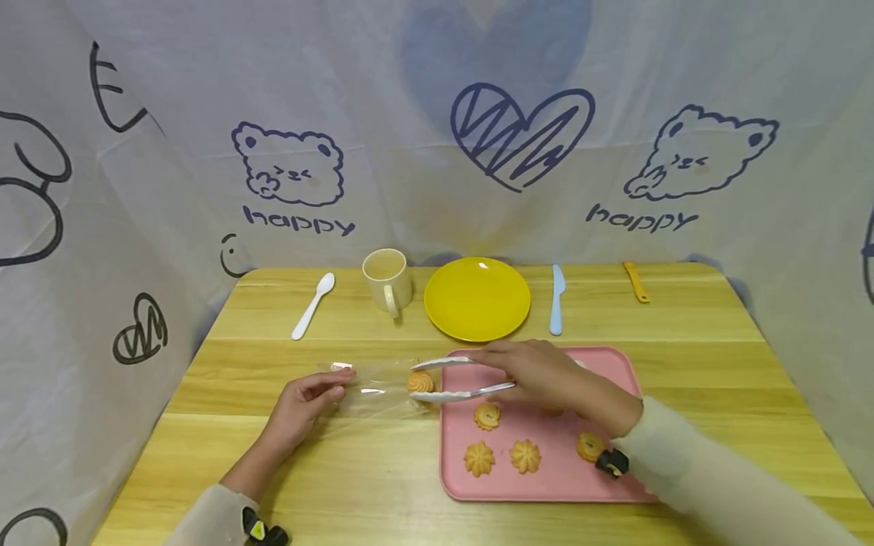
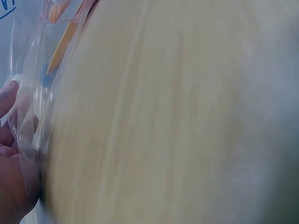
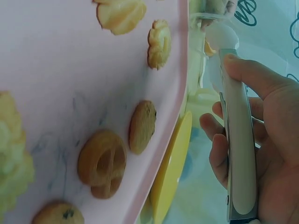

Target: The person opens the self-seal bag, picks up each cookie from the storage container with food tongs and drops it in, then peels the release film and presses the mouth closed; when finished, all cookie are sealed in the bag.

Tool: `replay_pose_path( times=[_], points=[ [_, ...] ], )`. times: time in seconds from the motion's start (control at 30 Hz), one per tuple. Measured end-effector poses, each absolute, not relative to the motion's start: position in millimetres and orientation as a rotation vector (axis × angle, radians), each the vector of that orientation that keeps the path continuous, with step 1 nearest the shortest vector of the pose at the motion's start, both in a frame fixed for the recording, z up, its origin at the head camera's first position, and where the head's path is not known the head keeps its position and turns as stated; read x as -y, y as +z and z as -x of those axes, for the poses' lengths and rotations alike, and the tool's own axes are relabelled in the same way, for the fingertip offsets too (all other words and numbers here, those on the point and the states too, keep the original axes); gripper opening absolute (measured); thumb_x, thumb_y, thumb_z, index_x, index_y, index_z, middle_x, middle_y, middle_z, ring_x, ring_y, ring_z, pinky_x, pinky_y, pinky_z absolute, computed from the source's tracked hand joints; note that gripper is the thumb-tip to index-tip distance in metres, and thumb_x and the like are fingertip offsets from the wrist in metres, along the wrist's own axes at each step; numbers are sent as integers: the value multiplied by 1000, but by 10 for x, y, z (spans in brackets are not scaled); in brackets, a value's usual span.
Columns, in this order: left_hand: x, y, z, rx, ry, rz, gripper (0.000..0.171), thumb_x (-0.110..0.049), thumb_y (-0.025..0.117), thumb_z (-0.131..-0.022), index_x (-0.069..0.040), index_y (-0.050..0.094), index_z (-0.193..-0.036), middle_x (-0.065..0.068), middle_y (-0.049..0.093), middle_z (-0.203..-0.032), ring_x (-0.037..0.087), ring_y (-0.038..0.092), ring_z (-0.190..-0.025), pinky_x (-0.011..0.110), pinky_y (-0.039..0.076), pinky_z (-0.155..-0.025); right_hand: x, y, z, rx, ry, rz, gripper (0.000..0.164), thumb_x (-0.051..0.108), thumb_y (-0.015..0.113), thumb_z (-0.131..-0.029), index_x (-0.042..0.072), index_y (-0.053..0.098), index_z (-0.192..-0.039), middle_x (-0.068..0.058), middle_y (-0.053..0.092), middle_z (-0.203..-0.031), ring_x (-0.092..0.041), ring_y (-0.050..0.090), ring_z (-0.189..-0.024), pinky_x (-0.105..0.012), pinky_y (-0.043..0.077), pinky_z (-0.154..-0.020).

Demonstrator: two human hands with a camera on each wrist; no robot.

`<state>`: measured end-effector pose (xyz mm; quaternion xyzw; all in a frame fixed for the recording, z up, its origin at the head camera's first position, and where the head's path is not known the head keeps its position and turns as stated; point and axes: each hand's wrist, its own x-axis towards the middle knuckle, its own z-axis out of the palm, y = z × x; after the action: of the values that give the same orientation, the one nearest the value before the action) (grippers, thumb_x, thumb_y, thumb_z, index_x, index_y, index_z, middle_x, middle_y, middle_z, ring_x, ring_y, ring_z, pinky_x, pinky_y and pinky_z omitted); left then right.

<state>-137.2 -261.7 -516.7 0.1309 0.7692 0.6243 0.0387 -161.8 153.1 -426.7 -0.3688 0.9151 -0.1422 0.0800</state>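
My left hand (image 1: 303,406) pinches the closed end of a clear plastic bag (image 1: 372,392) left of the pink tray; in the left wrist view the bag (image 2: 29,100) stretches up from the fingers. With my right hand (image 1: 542,371) I grip metal tongs (image 1: 456,395) with white tips. A round swirled cookie (image 1: 419,382) sits between those tips, at the bag's right end and overlapping it in the head view. The right wrist view shows thumb and fingers wrapped round the tongs' handle (image 3: 240,140). Several cookies (image 1: 526,456) lie on the pink tray (image 1: 532,491), some hidden under my right arm.
Along the table's back stand a cream mug (image 1: 396,282) and a yellow plate (image 1: 477,299). A white spoon (image 1: 313,306) lies left of the mug. A light blue knife (image 1: 557,300) and a small orange utensil (image 1: 636,282) lie right of the plate. Cloth walls surround the table.
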Motion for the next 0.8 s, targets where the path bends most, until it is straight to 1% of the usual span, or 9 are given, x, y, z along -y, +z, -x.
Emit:
replay_pose_path(
  times=[0.17, 0.23, 0.33, 0.4, 0.43, 0.5, 0.6, 0.8],
  points=[
    [2611, -5169, 1373, -2338, 1937, -422, 27, 1, 65, -99, 13, 68, -123, 23, 65, -136, 2, 59, -129, 16, 49, -105, -1458, -4318, 1628, -2738, -424, 1167, 70, 47, 77, -92, 28, 51, -154, 3, 56, -152, -15, 56, -82, -36, 52, -77],
    [2611, -5169, 1372, -2331, 1943, -425, 27, 2, 65, -99, 13, 68, -123, 23, 65, -136, 2, 59, -129, 17, 49, -106, -1422, -4344, 1635, -2742, -427, 1209, 67, 45, 77, -92, 26, 54, -152, 3, 56, -152, -14, 59, -87, -38, 54, -81],
    [2615, -5170, 1365, -2330, 1938, -412, 28, 0, 66, -99, 12, 68, -123, 20, 66, -136, 1, 59, -128, 16, 48, -106, -1355, -4387, 1657, -2743, -423, 1271, 63, 44, 77, -93, 23, 57, -149, 3, 58, -150, -16, 65, -106, -42, 57, -90],
    [2616, -5166, 1363, -2334, 1932, -407, 28, 0, 66, -99, 12, 68, -124, 21, 65, -136, 1, 59, -128, 16, 48, -106, -1306, -4410, 1677, -2738, -416, 1292, 62, 45, 76, -94, 21, 58, -148, 3, 59, -149, -17, 63, -119, -44, 57, -96],
    [2614, -5163, 1363, -2334, 1933, -406, 28, 0, 66, -99, 12, 68, -124, 21, 65, -136, 1, 59, -128, 15, 47, -107, -1278, -4417, 1687, -2734, -412, 1297, 62, 45, 76, -94, 20, 59, -148, 3, 59, -148, -17, 62, -123, -44, 56, -97],
    [2609, -5158, 1365, -2335, 1937, -416, 28, 1, 66, -99, 13, 68, -124, 23, 64, -136, 1, 59, -128, 16, 47, -107, -1218, -4427, 1703, -2728, -410, 1296, 62, 46, 76, -94, 19, 59, -147, 3, 61, -145, -18, 61, -124, -44, 56, -99],
    [2603, -5153, 1366, -2330, 1945, -430, 28, 2, 65, -99, 14, 67, -123, 25, 63, -136, 2, 59, -129, 16, 48, -106, -1116, -4429, 1713, -2713, -417, 1289, 63, 46, 76, -93, 18, 59, -148, 2, 62, -141, -18, 62, -122, -44, 55, -99],
    [2601, -5150, 1363, -2327, 1946, -441, 28, 0, 66, -99, 13, 68, -123, 24, 64, -136, 3, 59, -129, 16, 48, -106, -920, -4415, 1706, -2698, -415, 1309, 64, 45, 76, -94, 19, 57, -149, 1, 63, -138, -18, 62, -120, -42, 56, -99]
  ],
)
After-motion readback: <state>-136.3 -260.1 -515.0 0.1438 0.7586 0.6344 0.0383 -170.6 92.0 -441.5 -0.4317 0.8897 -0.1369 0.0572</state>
